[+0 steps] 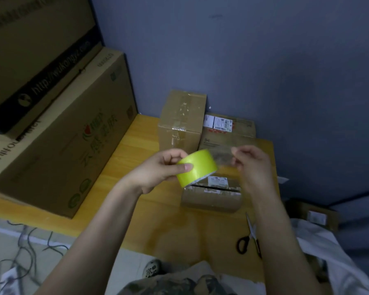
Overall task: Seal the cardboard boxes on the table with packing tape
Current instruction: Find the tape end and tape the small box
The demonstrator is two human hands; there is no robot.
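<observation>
Yellow-green tape roll (pixel 197 167) gripped in raised left hand (pixel 158 167), right hand (pixel 250 161) pinching its pulled-out clear strip (pixel 223 156)

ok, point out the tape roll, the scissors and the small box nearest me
tape roll (pixel 200 163), head view, outer yellow band.
scissors (pixel 251 227), head view, blades.
small box (pixel 211 199), head view, front wall.

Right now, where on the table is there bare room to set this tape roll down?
The widest bare patch of table lies in front of the small box, left of the scissors. A narrower strip runs between the big printed box and the tall box. The back right is crowded with boxes.
</observation>
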